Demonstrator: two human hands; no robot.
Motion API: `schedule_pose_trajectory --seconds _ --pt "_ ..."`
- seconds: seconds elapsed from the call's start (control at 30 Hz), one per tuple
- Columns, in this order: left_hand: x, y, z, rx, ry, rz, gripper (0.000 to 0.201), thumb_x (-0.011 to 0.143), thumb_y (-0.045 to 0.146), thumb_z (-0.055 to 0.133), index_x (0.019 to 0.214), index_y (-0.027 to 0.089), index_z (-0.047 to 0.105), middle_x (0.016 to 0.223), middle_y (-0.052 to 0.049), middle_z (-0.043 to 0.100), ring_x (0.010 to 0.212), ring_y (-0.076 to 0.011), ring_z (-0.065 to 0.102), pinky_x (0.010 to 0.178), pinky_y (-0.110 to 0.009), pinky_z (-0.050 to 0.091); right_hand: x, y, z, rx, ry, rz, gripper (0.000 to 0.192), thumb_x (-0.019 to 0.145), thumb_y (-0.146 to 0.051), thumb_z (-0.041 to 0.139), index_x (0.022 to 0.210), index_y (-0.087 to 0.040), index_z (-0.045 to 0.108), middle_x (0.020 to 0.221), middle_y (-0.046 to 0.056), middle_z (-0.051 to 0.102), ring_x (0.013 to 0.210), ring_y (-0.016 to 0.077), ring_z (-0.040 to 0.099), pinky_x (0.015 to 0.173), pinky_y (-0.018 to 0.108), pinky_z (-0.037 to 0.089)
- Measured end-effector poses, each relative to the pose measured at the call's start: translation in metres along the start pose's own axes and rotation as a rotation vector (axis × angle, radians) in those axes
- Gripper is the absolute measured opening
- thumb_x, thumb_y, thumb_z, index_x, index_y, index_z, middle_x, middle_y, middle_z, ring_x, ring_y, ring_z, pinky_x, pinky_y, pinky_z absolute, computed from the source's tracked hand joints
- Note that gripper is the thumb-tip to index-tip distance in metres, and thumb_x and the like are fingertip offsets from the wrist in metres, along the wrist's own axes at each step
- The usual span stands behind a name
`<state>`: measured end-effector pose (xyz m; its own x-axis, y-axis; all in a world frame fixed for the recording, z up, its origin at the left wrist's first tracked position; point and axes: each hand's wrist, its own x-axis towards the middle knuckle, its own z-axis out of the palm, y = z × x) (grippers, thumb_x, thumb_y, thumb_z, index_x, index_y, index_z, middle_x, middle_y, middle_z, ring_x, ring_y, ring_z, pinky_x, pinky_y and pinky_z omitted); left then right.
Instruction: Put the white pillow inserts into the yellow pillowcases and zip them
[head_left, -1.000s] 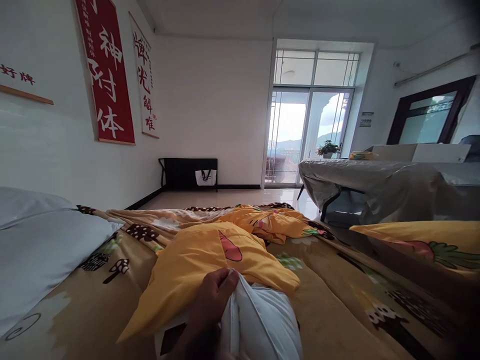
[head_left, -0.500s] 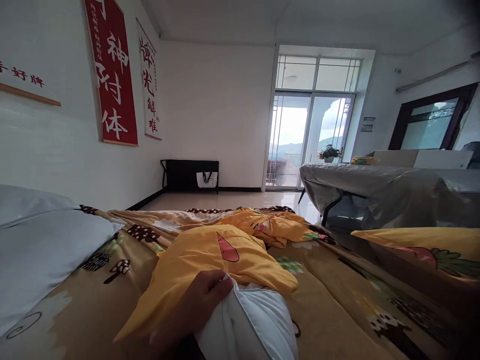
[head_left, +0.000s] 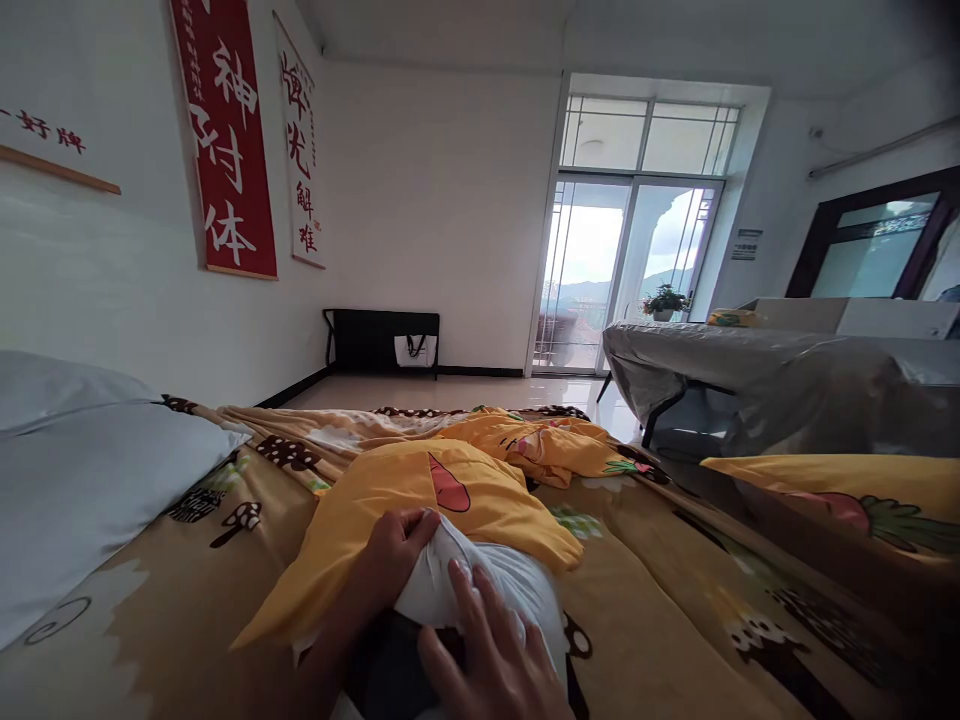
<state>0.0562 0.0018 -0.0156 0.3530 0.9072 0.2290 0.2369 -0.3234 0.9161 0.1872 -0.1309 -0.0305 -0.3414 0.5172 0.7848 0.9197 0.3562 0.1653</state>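
Note:
A yellow pillowcase (head_left: 360, 490) with a pink carrot print lies in front of me, with a white pillow (head_left: 514, 570) partly inside its near opening. At the opening, my left hand (head_left: 394, 555) is closed in a pinch on the pillow's upper edge. My right hand (head_left: 495, 660) rests on the pillow's near part, its fingers spread and bent slightly. The pillow's far end is hidden inside the yellow cloth.
A patterned brown blanket (head_left: 637, 600) spreads beneath. Crumpled yellow cloth (head_left: 555, 450) lies farther back. Another white pillow (head_left: 90, 480) is at left, and a yellow pillow (head_left: 862, 500) at right. Behind stands a plastic-covered table (head_left: 787, 375).
My right hand has come into view from below and now lies on the white pillow. My left hand, still pinching the edge, has shifted slightly up and left.

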Motion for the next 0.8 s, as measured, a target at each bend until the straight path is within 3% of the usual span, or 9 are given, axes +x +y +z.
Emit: schedule_pose_trajectory --seconds 0.1,0.2,0.3,0.37,0.47,0.53,0.63,0.8 --pt "-0.001 0.001 -0.006 -0.077 -0.110 -0.030 0.050 0.074 0.063 0.049 0.064 0.014 0.050 0.060 0.003 0.041 0.059 -0.0113 0.034 0.055 -0.025 0.028 0.000 0.007 0.013 -0.013 -0.062 -0.091 0.025 0.084 -0.030 0.058 0.109 -0.029 0.056 0.127 0.013 0.057 0.097 0.0306 0.063 0.065 0.036 0.052" --pt "-0.002 0.003 -0.014 -0.067 -0.181 -0.028 0.048 0.075 0.061 0.050 0.065 0.014 0.050 0.061 0.003 0.041 0.061 -0.0114 0.035 0.057 -0.024 0.029 -0.001 0.012 0.030 0.046 -0.084 -0.212 0.026 0.084 -0.034 0.056 0.109 -0.028 0.053 0.117 0.012 0.062 0.079 0.0251 0.064 0.055 0.031 0.051" --pt "-0.004 0.007 -0.018 0.013 -0.231 0.004 0.046 0.078 0.059 0.047 0.063 0.016 0.048 0.062 0.003 0.041 0.062 -0.0116 0.036 0.059 -0.024 0.031 -0.001 0.015 0.039 0.103 -0.182 -0.250 0.028 0.084 -0.032 0.056 0.111 -0.027 0.049 0.114 0.009 0.062 0.077 0.0214 0.062 0.052 0.026 0.049" --pt "-0.009 0.012 -0.022 0.097 -0.228 0.033 0.042 0.083 0.055 0.043 0.072 0.016 0.052 0.068 0.002 0.047 0.068 -0.0134 0.042 0.064 -0.025 0.034 0.000 0.017 0.037 0.118 -0.239 -0.242 0.031 0.083 -0.030 0.057 0.113 -0.027 0.047 0.113 0.007 0.062 0.080 0.0218 0.062 0.052 0.025 0.049" --pt "-0.021 0.023 -0.033 0.283 -0.079 0.082 0.036 0.089 0.045 0.035 0.101 0.018 0.055 0.074 0.001 0.055 0.073 -0.0153 0.049 0.071 -0.026 0.037 0.002 0.018 0.032 0.161 -0.240 -0.234 0.030 0.081 -0.028 0.059 0.108 -0.026 0.047 0.104 0.005 0.064 0.078 0.0218 0.063 0.049 0.024 0.047" --pt "-0.031 0.029 -0.043 0.393 -0.012 0.111 0.032 0.090 0.040 0.035 0.104 0.019 0.055 0.072 0.001 0.056 0.069 -0.0151 0.050 0.070 -0.027 0.037 0.004 0.018 0.029 0.183 -0.234 -0.241 0.027 0.080 -0.028 0.060 0.103 -0.026 0.047 0.099 0.004 0.065 0.075 0.0210 0.064 0.047 0.023 0.044" --pt "-0.042 0.036 -0.057 0.490 -0.119 0.129 0.025 0.089 0.033 0.038 0.091 0.019 0.059 0.077 0.000 0.060 0.072 -0.0150 0.053 0.070 -0.026 0.038 0.007 0.018 0.028 0.201 -0.247 -0.272 0.025 0.078 -0.026 0.062 0.097 -0.025 0.046 0.089 0.000 0.065 0.067 0.0184 0.063 0.041 0.022 0.035" --pt "-0.038 0.023 -0.063 0.548 -0.250 0.108 0.020 0.083 0.025 0.048 0.099 0.019 0.057 0.094 -0.002 0.061 0.088 -0.0162 0.056 0.080 -0.026 0.042 0.009 0.019 0.024 0.203 -0.341 -0.314 0.025 0.077 -0.028 0.065 0.095 -0.026 0.047 0.079 -0.003 0.063 0.059 0.0152 0.061 0.038 0.025 0.019"
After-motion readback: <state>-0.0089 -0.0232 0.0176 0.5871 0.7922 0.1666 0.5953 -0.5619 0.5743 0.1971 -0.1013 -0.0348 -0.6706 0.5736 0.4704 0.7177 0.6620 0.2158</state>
